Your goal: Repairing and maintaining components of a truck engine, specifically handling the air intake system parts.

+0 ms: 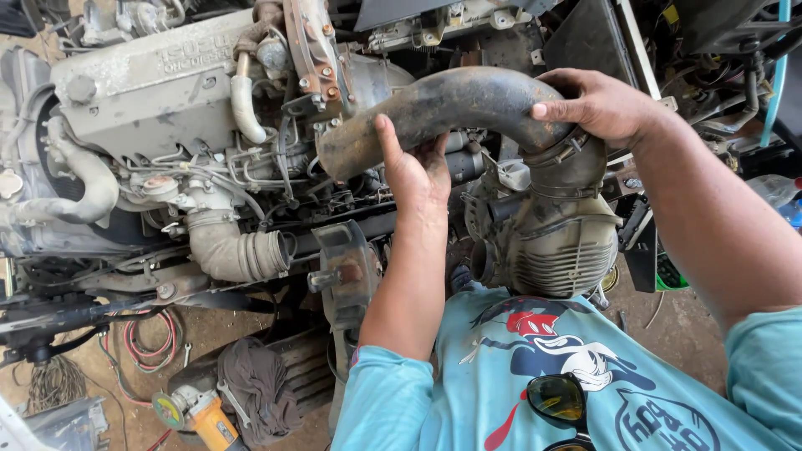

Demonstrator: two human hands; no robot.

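A thick, dirty black rubber hose [451, 104] curves from an open end at the left down into a clamped neck on a ribbed metal housing [555, 246]. My left hand [415, 171] cups the hose from below near its open end. My right hand [597, 104] grips the bend of the hose just above the metal clamp [568, 150]. Both arms wear light blue sleeves. The hose's open end [334, 154] hangs free in front of the engine.
A large grimy engine [159, 83] fills the left and back, with a grey corrugated hose stub [238, 250] pointing right. On the dirt floor lie a yellow angle grinder [200, 413], a dark rag [259, 384] and red cables [150, 342]. Sunglasses [558, 399] hang on my shirt.
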